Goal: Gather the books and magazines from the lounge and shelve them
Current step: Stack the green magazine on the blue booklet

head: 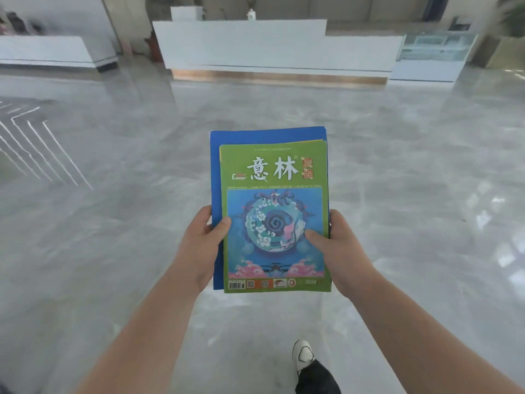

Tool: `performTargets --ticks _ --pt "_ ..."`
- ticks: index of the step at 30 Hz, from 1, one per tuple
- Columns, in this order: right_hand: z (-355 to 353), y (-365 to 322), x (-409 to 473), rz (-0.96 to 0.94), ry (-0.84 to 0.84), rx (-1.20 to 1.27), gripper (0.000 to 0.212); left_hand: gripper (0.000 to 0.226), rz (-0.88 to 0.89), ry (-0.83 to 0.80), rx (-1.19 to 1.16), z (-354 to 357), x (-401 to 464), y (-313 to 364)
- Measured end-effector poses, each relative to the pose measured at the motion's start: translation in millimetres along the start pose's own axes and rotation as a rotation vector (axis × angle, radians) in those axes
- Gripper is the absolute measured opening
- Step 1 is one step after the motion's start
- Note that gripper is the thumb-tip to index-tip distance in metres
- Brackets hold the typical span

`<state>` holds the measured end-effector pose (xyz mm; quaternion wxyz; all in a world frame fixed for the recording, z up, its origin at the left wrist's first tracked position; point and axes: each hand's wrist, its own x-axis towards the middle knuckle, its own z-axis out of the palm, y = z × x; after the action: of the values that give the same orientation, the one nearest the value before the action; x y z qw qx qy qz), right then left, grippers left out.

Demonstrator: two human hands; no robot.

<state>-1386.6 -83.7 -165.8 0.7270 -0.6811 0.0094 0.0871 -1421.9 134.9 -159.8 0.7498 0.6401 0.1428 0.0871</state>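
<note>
- Small stack carried in front of the body, over the polished grey marble-look floor point(397, 172); nothing supports it but the two hands.
- Top item: green-covered glossy magazine with a blue circular illustration and white title characters point(274, 217). Beneath it, a larger flat blue-covered book or folder point(255, 135), its far and left edges showing past the magazine. Thin yellow and green edges peek out between them at the far right corner; how many items these are I cannot tell.
- Left hand point(200, 245) grips the stack's left edge, thumb on top at the magazine's margin, fingers out of sight underneath.
- Right hand point(336, 251) grips the right edge the same way, thumb pressed on the cover.
- Likely reason for the two-sided hold: the covers are slick and of unequal size, so thumbs pinning the top one keep it from sliding off.
- Stack held roughly level, near edge toward the carrier.
- One white shoe with dark trouser cuff point(304, 355) on the floor below, right of centre.
- Judged stage: gathering seems done for this batch, carrying in hand; no shelf visible.
- Open floor ahead and on both sides. A long white reception counter point(241, 44) stands well ahead, another low white counter point(45, 49) at far left, a glass display case point(434, 49) at far right.
- White angled line markings point(37, 143) on the floor at left.
</note>
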Motion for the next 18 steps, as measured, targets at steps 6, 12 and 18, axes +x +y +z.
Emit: performTargets --ticks 6,12,18 --pt "81 -27 192 -0.02 -0.289 -0.056 0.023 0.014 0.038 0.277 -0.118 -37 141 21" --pt "224 -48 301 0.023 -0.621 -0.077 0.026 0.016 0.077 0.59 -0.123 -122 197 68" --pt "405 -37 354 0.071 -0.909 -0.057 0.027 0.02 0.107 0.886 -0.164 -242 231 92"
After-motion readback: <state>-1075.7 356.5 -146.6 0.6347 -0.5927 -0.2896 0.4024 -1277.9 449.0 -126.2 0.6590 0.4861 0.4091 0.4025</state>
